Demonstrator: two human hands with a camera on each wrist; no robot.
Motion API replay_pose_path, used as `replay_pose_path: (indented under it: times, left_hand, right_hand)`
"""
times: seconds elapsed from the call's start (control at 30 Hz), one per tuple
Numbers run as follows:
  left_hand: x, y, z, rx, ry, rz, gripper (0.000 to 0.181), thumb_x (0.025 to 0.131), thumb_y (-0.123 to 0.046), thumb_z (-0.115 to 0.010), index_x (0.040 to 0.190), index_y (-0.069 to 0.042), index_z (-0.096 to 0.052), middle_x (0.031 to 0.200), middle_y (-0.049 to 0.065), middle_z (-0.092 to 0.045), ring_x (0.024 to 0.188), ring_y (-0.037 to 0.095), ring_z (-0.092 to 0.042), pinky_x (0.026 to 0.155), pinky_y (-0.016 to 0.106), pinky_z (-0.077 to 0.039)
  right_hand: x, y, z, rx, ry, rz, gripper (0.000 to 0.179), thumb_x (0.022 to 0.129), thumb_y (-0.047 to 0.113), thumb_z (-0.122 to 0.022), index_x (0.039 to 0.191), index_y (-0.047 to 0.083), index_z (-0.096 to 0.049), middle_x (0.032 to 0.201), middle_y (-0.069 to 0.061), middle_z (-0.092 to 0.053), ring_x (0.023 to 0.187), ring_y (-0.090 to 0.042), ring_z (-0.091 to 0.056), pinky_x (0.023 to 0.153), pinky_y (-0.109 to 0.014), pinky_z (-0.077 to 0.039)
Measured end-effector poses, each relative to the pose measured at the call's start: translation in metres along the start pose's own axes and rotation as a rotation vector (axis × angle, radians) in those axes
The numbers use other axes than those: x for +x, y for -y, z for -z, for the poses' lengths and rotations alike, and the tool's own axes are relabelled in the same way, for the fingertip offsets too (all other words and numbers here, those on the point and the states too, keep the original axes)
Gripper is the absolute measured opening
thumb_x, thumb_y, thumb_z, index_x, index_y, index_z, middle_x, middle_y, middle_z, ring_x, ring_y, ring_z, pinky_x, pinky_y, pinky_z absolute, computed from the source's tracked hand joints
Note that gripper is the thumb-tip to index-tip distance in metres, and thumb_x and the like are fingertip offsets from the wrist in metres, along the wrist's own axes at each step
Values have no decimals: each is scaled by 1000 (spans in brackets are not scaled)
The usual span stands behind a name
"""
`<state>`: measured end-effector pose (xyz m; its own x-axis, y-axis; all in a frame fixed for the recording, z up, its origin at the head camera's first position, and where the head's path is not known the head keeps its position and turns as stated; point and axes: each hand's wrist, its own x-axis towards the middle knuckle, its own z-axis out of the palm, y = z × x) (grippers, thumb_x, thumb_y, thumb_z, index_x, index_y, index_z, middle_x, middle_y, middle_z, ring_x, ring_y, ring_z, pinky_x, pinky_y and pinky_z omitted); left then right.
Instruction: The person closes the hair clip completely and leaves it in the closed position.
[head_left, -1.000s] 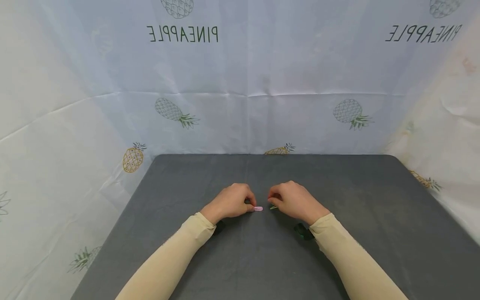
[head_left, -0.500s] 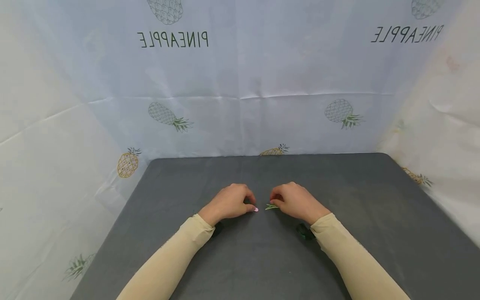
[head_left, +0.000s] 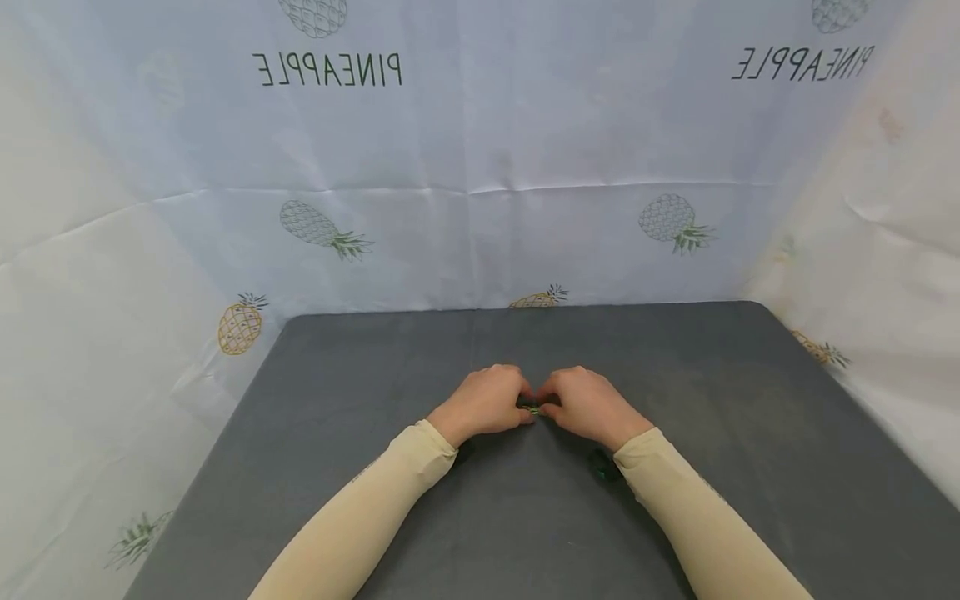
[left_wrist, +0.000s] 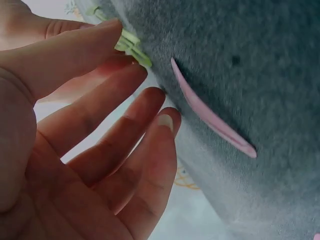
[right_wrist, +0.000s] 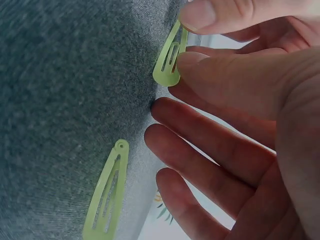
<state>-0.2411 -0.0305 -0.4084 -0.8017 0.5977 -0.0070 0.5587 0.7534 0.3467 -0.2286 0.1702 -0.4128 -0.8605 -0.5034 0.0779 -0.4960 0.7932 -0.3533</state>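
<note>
A light green snap hair clip (head_left: 534, 410) is between my two hands, just above the table. With thumb and index finger my right hand (head_left: 588, 406) pinches it near its wide rounded end. From the other side, my left hand (head_left: 487, 402) pinches the same clip by thumb and index finger. My other fingers on both hands are loosely bent. A pink hair clip (left_wrist: 212, 117) lies beside my left hand in the left wrist view. Another green hair clip (right_wrist: 107, 195) lies near my right hand in the right wrist view. Fingers hide part of the held clip.
The dark grey table (head_left: 375, 358) spreads around both hands. White pineapple-print cloth (head_left: 465, 150) hangs behind it and at both sides. Small black devices (head_left: 603, 464) sit under the wrists. A pink bit (left_wrist: 316, 236) shows at the left wrist view's corner.
My left hand has moved right, away from the pink clip, to the green clip in my right hand. My right hand has stayed nearly in place. The head view has shifted slightly.
</note>
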Motion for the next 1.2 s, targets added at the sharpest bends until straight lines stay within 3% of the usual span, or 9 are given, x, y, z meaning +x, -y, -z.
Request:
replay_pose_path:
  times: [0.2,0.77,1.2]
  left_hand:
    - [-1,0,-1,-5,4,0,11,94,-28,-86,103,-21,-88,100,-1,-75,71,7,-60,62,27,-51]
    - [-3,1,1,2,30,1,17,95,-29,-86,110,-22,-87,110,-1,-75,84,11,-66,69,28,-55]
    - [-1,1,7,-18,15,14,19,98,-31,-82,113,-21,-87,108,-3,-80,79,7,-66,66,28,-53]
  right_hand:
    - [0,3,-2,-18,-17,-8,12,94,12,-84,105,16,-87,95,1,-77,79,-11,-69,68,-33,-58]
    - [1,-2,-7,-43,-55,23,9,93,11,-85,94,19,-87,98,2,-78,80,-11,-71,68,-32,-59]
    - [-3,2,9,-31,-71,-23,6,95,14,-83,98,18,-86,96,2,-79,78,-9,-69,69,-33,-59]
